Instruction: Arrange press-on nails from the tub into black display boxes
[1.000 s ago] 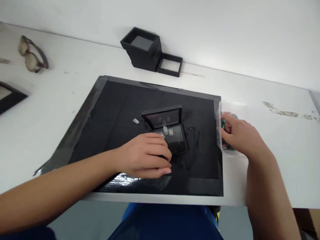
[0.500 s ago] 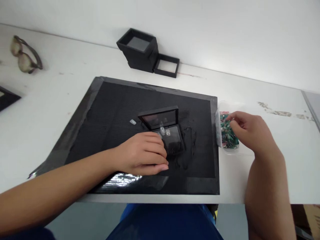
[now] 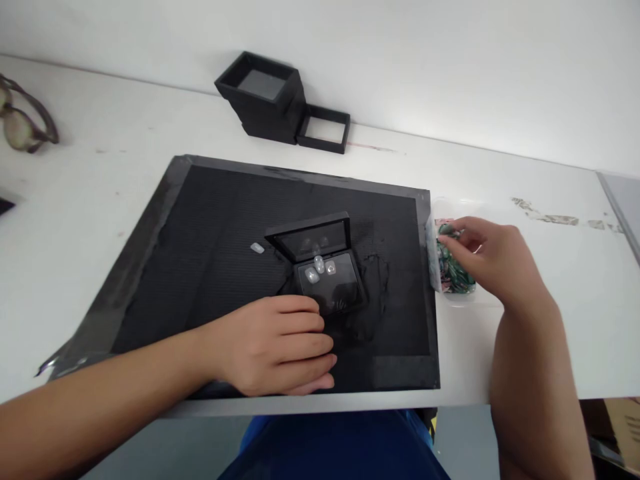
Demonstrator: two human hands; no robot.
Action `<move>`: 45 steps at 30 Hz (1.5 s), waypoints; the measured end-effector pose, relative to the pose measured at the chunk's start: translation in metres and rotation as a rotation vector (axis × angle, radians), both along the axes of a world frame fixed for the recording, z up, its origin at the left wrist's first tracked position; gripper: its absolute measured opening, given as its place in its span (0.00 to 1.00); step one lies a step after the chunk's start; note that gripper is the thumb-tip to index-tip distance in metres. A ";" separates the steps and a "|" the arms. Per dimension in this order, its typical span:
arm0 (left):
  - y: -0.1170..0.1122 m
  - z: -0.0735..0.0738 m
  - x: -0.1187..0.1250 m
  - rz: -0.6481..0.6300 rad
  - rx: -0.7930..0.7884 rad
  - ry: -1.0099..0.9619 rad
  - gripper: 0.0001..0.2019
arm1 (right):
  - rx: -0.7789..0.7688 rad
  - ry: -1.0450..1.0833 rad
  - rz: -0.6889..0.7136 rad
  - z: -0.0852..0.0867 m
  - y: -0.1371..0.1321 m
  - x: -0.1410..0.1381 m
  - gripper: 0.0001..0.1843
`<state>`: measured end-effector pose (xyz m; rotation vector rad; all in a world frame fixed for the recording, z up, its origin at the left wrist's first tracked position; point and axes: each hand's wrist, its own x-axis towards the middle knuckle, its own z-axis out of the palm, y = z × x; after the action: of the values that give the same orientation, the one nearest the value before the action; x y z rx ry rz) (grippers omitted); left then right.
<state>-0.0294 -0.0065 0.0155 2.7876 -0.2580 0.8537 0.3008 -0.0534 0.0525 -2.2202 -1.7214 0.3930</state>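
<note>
My right hand [image 3: 493, 257] is at the clear plastic tub [image 3: 434, 260] on the right. Its thumb and forefinger pinch a small glossy green piece [image 3: 447, 229], oval like a press-on nail, above many similar green pieces [image 3: 457, 275]. My left hand [image 3: 277, 343] lies palm down on the black mat [image 3: 395, 313], with fingers curled together; its palm is hidden. Just beyond its fingertips stands a hinged black case [image 3: 345, 280] with its lid [image 3: 313, 237] raised. Several pale, clear nail-like pieces [image 3: 319, 264] lie inside. Another pale piece [image 3: 257, 247] rests on the mat left of the case.
Behind the mat, a stack of black frame-like boxes [image 3: 273, 110] stands by the wall, with one flat black frame [image 3: 325, 128] beside it. Glasses [image 3: 25, 123] lie at the far left on the white table [image 3: 115, 133]. The table's front edge runs close below my left hand.
My left hand has drawn back from the case toward the mat's front edge, uncovering the pale pieces. My right hand now has a green piece between thumb and forefinger. The view has shifted slightly.
</note>
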 end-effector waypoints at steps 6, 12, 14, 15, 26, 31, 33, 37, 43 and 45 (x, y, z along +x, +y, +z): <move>0.005 -0.001 -0.002 0.017 -0.053 0.003 0.03 | 0.289 0.452 0.001 0.005 -0.003 0.002 0.11; 0.008 -0.004 -0.002 0.016 -0.075 0.015 0.02 | 0.310 0.577 0.094 0.005 -0.002 0.002 0.08; 0.008 -0.005 -0.002 0.014 -0.095 0.018 0.03 | 0.293 0.585 0.097 0.004 -0.003 0.004 0.09; 0.008 -0.005 -0.002 0.016 -0.102 0.021 0.04 | 0.291 0.579 0.090 0.003 -0.003 0.005 0.09; 0.008 -0.005 -0.002 0.015 -0.114 0.021 0.03 | 0.295 0.219 0.107 0.005 -0.002 0.013 0.13; 0.009 -0.007 -0.003 0.017 -0.131 0.035 0.03 | 0.276 -0.006 0.064 0.000 -0.001 0.013 0.13; 0.009 -0.008 -0.004 0.020 -0.132 0.039 0.03 | 0.286 -0.051 0.068 -0.001 -0.001 0.015 0.11; 0.009 -0.008 -0.005 0.016 -0.131 0.022 0.05 | 0.223 -0.113 0.113 -0.004 -0.001 0.016 0.03; 0.009 -0.004 -0.003 0.012 -0.112 0.040 0.04 | -0.035 -0.143 0.255 -0.012 0.001 -0.002 0.18; 0.009 -0.004 -0.003 0.013 -0.113 0.040 0.04 | -0.111 -0.161 0.259 -0.013 0.001 -0.010 0.18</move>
<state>-0.0320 0.0027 0.0117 2.7008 -0.1790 0.7896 0.2912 -0.0520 0.0391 -2.1599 -2.1319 0.3850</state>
